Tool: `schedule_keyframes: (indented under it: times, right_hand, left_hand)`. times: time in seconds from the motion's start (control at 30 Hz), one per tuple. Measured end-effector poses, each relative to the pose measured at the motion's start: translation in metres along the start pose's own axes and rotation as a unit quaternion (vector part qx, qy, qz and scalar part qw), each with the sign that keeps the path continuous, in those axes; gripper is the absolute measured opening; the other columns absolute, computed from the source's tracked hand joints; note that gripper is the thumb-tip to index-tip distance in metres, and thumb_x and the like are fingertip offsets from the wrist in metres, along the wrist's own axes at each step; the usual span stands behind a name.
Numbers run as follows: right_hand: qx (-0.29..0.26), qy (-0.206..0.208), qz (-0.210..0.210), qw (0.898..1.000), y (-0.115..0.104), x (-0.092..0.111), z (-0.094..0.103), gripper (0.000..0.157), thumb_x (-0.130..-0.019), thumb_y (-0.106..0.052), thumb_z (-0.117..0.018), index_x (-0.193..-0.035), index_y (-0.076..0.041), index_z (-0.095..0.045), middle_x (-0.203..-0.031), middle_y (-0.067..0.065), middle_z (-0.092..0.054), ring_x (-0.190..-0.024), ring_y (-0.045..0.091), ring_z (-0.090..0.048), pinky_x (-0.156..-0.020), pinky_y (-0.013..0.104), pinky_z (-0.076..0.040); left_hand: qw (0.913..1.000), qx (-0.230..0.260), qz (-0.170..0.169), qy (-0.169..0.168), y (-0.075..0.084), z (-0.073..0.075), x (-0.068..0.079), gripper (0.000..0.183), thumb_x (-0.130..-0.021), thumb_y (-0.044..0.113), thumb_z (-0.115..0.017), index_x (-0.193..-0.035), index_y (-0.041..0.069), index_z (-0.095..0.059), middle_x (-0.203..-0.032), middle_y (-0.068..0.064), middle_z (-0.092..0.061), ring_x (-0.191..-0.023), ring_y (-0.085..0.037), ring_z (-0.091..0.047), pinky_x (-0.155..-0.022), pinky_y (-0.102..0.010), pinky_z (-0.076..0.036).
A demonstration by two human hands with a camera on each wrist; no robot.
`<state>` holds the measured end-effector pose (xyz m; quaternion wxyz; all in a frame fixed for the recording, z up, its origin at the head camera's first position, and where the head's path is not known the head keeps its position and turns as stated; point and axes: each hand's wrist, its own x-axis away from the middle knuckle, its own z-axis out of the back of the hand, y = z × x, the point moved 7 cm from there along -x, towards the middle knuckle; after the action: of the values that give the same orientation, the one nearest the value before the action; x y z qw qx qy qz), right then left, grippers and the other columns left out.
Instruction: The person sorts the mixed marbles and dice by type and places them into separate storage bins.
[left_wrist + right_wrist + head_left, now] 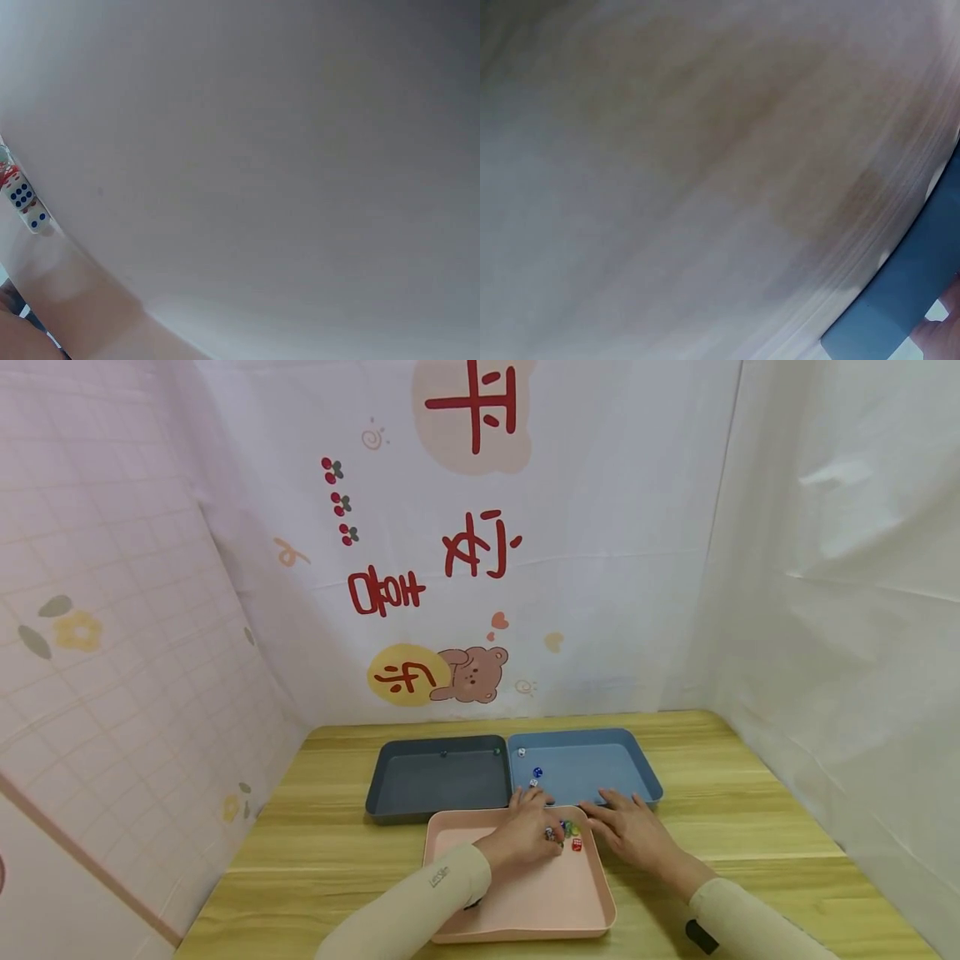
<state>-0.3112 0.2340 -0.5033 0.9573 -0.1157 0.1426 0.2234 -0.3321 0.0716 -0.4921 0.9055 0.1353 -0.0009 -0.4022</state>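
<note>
My left hand (527,833) reaches into the pink tray (525,935), its fingers spread toward the far rim. A white die with blue pips (550,833) shows beside its thumb and fingers; I cannot tell whether they pinch it. Just right of that hand lie a red die (577,843) and several blue and green-yellow pieces. In the left wrist view, white dice with blue pips (22,195) sit by red ones at the left edge. My right hand (637,833) lies palm down beside the pink tray, fingers extended to the near rim of the blue tray (647,772).
Along the back of the wood-grain table (300,827) stand the blue tray and a dark grey tray (435,814), side by side. White dice (522,752) and a blue die (537,772) are in the blue one; small green dice (497,751) are in the grey one. Printed cloth walls surround the table.
</note>
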Motion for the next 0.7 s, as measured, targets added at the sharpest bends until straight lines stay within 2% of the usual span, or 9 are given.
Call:
schedule_keyframes:
  times: [0.2,0.43,0.7]
  right_hand:
    - [0.007,0.000,0.003,1.000,0.000,0.001,-0.001,0.038,-0.101,-0.034,-0.057,-0.135,-0.018,-0.065,-0.139,0.022,-0.055,-0.129,0.044,-0.049,-0.101,0.071,-0.033]
    - [-0.001,0.004,0.009,1.000,0.000,0.001,-0.001,0.038,-0.101,-0.033,-0.057,-0.134,-0.017,-0.065,-0.138,0.023,-0.055,-0.128,0.047,-0.049,-0.099,0.073,-0.034]
    - [-0.001,0.010,0.007,1.000,-0.001,0.001,0.001,0.037,-0.101,-0.032,-0.059,-0.133,-0.017,-0.066,-0.137,0.023,-0.056,-0.128,0.046,-0.049,-0.100,0.073,-0.033]
  left_hand:
    - [0.9997,0.024,0.004,0.003,-0.002,0.003,-0.001,0.004,-0.090,0.027,-0.074,-0.090,0.029,-0.076,-0.142,-0.010,-0.050,-0.140,-0.030,-0.034,-0.114,-0.063,-0.020]
    - [0.9991,0.034,0.019,0.017,-0.006,0.013,-0.004,0.005,-0.091,0.033,-0.073,-0.087,0.033,-0.076,-0.142,-0.005,-0.049,-0.138,-0.023,-0.034,-0.116,-0.057,-0.020]
    - [0.9927,0.082,0.064,0.061,-0.027,0.031,-0.007,0.006,-0.091,0.032,-0.073,-0.093,0.031,-0.078,-0.141,-0.004,-0.049,-0.137,-0.027,-0.036,-0.117,-0.057,-0.017]
